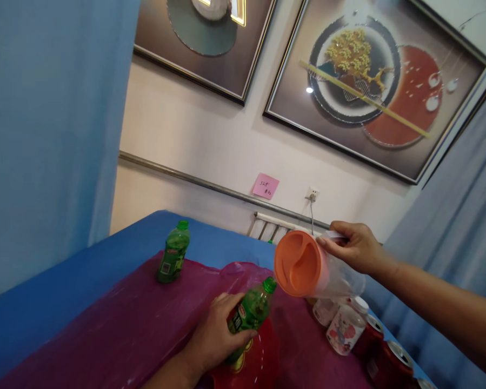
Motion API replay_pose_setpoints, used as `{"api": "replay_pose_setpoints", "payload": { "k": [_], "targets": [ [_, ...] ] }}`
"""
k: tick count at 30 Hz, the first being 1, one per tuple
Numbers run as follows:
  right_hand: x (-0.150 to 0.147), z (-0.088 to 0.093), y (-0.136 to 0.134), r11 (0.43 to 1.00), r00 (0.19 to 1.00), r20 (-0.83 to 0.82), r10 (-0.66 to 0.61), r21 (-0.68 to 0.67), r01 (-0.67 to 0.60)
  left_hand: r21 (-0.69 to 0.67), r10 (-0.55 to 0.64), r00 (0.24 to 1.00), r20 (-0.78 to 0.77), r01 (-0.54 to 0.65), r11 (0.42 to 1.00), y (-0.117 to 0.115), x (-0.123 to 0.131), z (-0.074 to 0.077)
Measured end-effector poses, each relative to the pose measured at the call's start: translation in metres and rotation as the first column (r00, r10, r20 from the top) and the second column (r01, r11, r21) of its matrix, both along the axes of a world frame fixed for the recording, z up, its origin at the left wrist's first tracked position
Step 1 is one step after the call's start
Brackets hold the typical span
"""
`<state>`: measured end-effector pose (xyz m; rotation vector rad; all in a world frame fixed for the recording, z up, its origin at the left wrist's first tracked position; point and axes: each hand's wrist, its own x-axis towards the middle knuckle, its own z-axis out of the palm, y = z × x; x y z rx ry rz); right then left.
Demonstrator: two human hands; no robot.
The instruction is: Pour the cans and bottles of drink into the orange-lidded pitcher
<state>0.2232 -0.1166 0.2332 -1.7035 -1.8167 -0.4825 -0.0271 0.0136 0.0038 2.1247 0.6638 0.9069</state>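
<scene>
My left hand [214, 335] is wrapped round a green plastic bottle [253, 308] with a green cap, which leans to the right. Just below the bottle is a glossy red surface [263, 356] with a yellow pattern; its full shape is cut off by the frame. My right hand [354, 246] grips the handle of a clear plastic pitcher [338, 275] with an orange lid [298, 263]. The pitcher is held up in the air, tipped so that its lid faces left. Whether it holds any liquid I cannot tell.
Another green bottle [173, 252] stands at the back left on purple plastic sheeting [137, 319], over a blue table cover [145, 232]. At right are a white-capped printed jar [346, 328] and red cans [391, 364]. Blue curtains [52, 135] hang at both sides.
</scene>
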Motion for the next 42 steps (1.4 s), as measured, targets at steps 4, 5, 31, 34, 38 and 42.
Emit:
{"api": "replay_pose_setpoints", "payload": {
  "k": [4,5,31,34,38,42],
  "targets": [
    [0.0021,-0.0002,-0.0003,1.000,1.000,-0.003,-0.002,-0.010,0.002,0.007,0.000,1.000,0.008,0.000,1.000,0.0013,0.0003,-0.0033],
    [0.0027,-0.0003,-0.0004,1.000,1.000,-0.008,0.000,-0.014,0.000,0.008,-0.002,1.000,0.011,0.002,1.000,0.0015,0.0002,-0.0038],
    [0.0040,-0.0035,-0.0030,1.000,1.000,-0.029,0.006,-0.030,-0.006,0.017,-0.013,1.000,-0.018,0.013,1.000,0.0001,-0.0013,-0.0003],
    [0.0038,-0.0036,-0.0024,0.999,1.000,-0.028,0.007,-0.036,-0.008,0.008,-0.026,0.999,-0.029,0.026,1.000,0.0008,-0.0008,0.0007],
    [0.0025,-0.0038,-0.0024,0.999,1.000,-0.012,0.001,-0.034,-0.001,0.010,-0.019,1.000,-0.016,0.019,1.000,-0.0004,-0.0007,0.0013],
    [0.0017,-0.0037,-0.0025,0.999,1.000,-0.003,-0.008,-0.034,0.008,0.015,-0.016,1.000,-0.008,0.016,1.000,-0.0015,-0.0012,0.0002]
  ]
}}
